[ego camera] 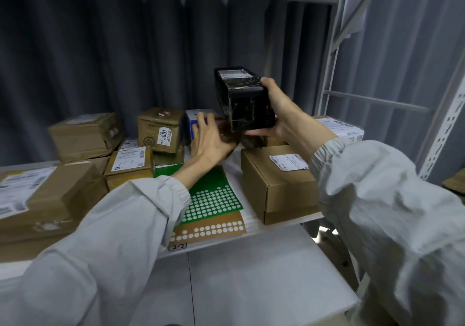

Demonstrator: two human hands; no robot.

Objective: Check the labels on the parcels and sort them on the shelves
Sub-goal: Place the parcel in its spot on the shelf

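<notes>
My right hand grips a long black box and holds it raised above the shelf, a white label on its top face. My left hand reaches forward below it with fingers spread, touching a white and blue box at the back of the shelf. Brown parcels with white labels lie around: one upright marked 001, a flat one to the right under my right forearm, and several stacked at the left.
A green sheet of white round stickers and a brown one lie on the white shelf board, whose front edge carries a tag 2-2. A metal upright stands at the right. Grey curtain hangs behind.
</notes>
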